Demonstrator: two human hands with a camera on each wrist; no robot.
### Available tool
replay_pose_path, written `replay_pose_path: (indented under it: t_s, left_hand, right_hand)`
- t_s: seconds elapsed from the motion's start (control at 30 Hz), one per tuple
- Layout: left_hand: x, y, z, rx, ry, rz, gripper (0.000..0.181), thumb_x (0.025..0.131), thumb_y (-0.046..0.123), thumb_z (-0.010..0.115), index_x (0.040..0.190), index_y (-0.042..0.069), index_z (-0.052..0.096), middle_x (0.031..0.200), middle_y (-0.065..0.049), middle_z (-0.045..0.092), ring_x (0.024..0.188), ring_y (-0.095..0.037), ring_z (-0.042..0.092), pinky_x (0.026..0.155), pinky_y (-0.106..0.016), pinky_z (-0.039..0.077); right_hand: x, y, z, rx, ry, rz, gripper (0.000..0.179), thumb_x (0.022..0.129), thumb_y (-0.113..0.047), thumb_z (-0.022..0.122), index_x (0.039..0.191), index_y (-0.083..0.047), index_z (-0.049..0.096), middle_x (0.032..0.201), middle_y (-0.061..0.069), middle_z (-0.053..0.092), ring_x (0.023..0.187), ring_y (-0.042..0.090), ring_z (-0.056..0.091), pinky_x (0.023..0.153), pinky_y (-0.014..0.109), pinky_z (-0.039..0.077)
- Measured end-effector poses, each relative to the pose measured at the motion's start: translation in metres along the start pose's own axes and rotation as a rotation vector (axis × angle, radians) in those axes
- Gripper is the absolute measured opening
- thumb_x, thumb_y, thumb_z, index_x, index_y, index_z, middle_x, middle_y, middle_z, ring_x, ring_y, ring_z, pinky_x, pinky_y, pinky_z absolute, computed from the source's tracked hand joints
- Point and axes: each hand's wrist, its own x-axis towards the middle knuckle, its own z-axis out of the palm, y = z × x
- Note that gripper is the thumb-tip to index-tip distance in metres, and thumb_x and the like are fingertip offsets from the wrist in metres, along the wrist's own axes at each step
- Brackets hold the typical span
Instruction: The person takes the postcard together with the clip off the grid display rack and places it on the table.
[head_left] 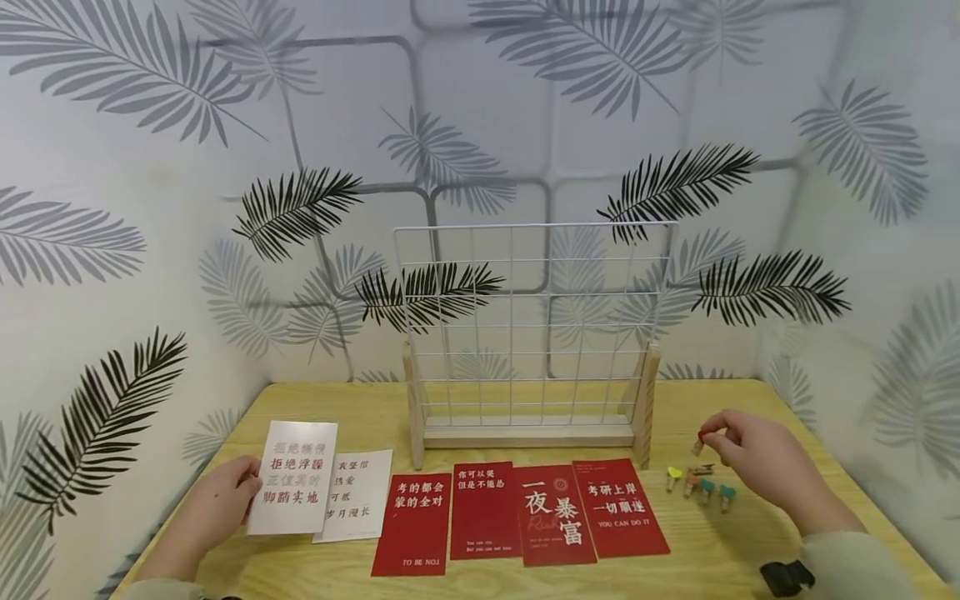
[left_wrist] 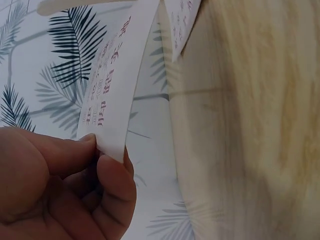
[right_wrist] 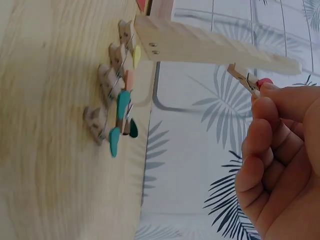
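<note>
At the table's left my left hand [head_left: 219, 502] pinches the edge of a white card [head_left: 288, 521] between thumb and fingers, holding it raised over a second white card [head_left: 367, 500]. Grey and red Chinese characters cover the held card; the left wrist view shows the grip on its corner. On the right, my right hand [head_left: 768, 462] pinches a small wooden clothespin [right_wrist: 240, 77] with a red end, above the table. Below that hand lie several more clothespins [head_left: 706, 490] with yellow, orange and teal ends.
A white wire grid [head_left: 512, 325] stands upright in a wooden base [head_left: 528, 437] at the back of the table [head_left: 322, 408]. Several red cards [head_left: 411, 537] lie in a row before it. Patterned walls close in the back and sides.
</note>
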Motion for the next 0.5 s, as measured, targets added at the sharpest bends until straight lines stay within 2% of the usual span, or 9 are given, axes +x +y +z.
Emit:
replay_pose_path:
  t_s: [0.3,0.5]
  left_hand:
    - [0.003,-0.013,-0.002,0.035,-0.025,-0.026,0.018,0.103,0.005,0.044,0.110,-0.003,0.059,0.083,-0.005,0.057,0.072,-0.019,0.053,0.062,-0.034,0.045]
    - [0.006,-0.018,-0.001,0.017,-0.049,-0.025,0.017,0.102,0.003,0.045,0.108,-0.003,0.059,0.080,-0.006,0.056,0.066,-0.019,0.053,0.058,-0.035,0.047]
  right_hand:
    - [-0.005,0.021,0.001,0.025,-0.082,0.026,0.021,0.104,-0.027,0.058,0.110,-0.011,0.069,0.084,0.000,0.065,0.069,0.017,0.055,0.056,0.036,0.043]
    - [-0.009,0.030,0.004,0.057,-0.139,0.068,0.020,0.104,-0.028,0.058,0.109,-0.011,0.069,0.080,0.002,0.062,0.064,0.019,0.050,0.052,0.034,0.040]
